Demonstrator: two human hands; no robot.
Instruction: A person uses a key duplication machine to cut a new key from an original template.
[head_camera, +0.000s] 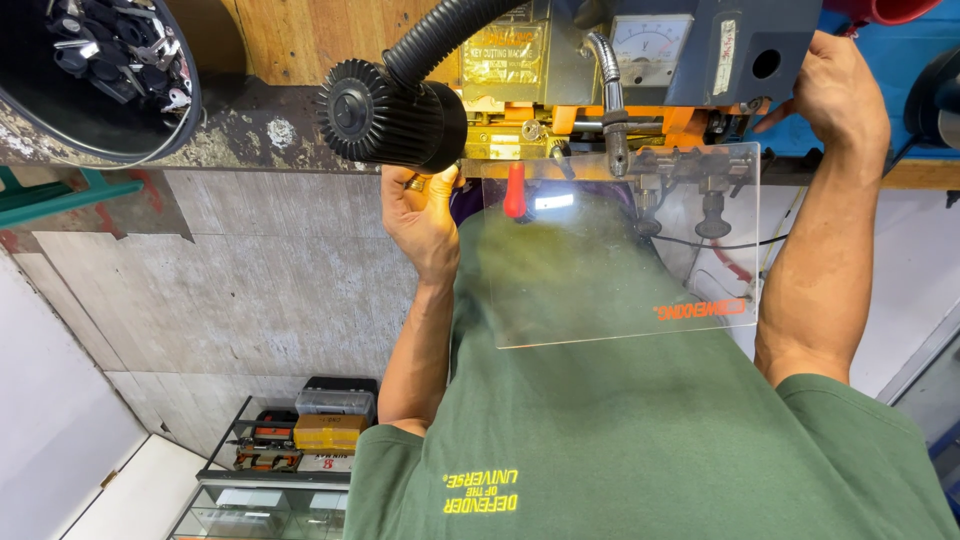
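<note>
View down over the wearer's green shirt to a key-cutting machine (600, 60) on the bench. Far left, a black tub (100, 80) of metal oddments. Next, a ribbed black lamp head (385, 110) on a flexible hose. Just below it the left hand (420, 215), fingers curled around a small brass-coloured part (415, 183) (probably a key; largely hidden), held at the machine's left end. A red lever (514, 190) and a clear guard (620, 250) hang before the clamps. The right hand (835, 90) rests curled against the housing; whether it grips anything cannot be told. The brass part is judged stiff, light and slippery, best pinched by its broad end
</note>
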